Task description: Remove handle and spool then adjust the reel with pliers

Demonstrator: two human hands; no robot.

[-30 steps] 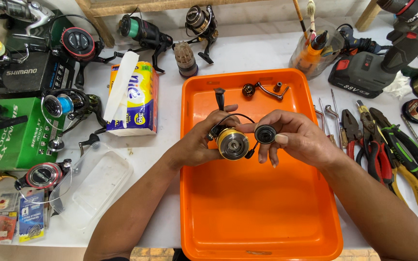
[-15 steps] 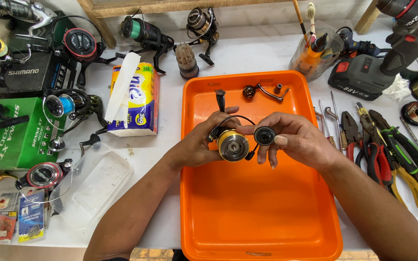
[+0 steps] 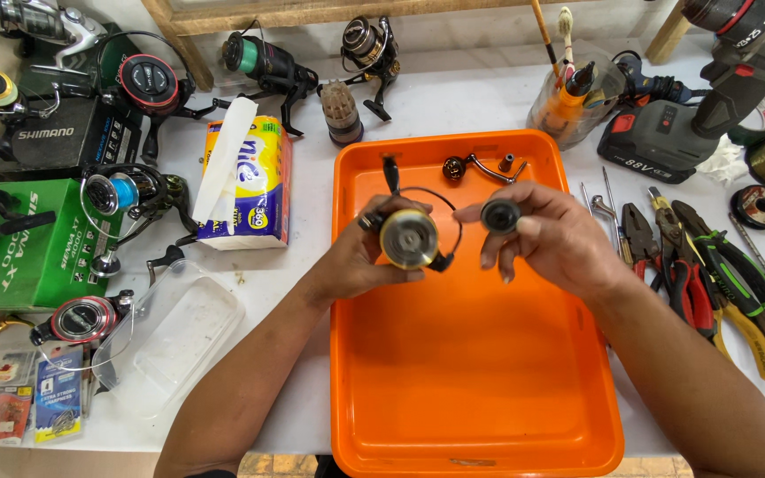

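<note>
My left hand point(image 3: 358, 257) grips a spinning fishing reel point(image 3: 409, 237) with a gold spool face, held above the orange tray point(image 3: 471, 389). My right hand point(image 3: 552, 237) pinches a small round black knob point(image 3: 499, 215) just right of the reel, apart from it. A reel handle point(image 3: 480, 167) and a small grey cylinder part point(image 3: 506, 162) lie at the tray's far end.
Several other reels sit along the left and back of the white table, with a green box point(image 3: 42, 257), a tissue pack point(image 3: 250, 181) and a clear lid point(image 3: 174, 341). Pliers and cutters point(image 3: 701, 274) lie right of the tray; a cordless drill point(image 3: 701, 115) stands behind them.
The black knob in my right hand has come away from the reel and moved slightly up and right. The left hand keeps holding the reel.
</note>
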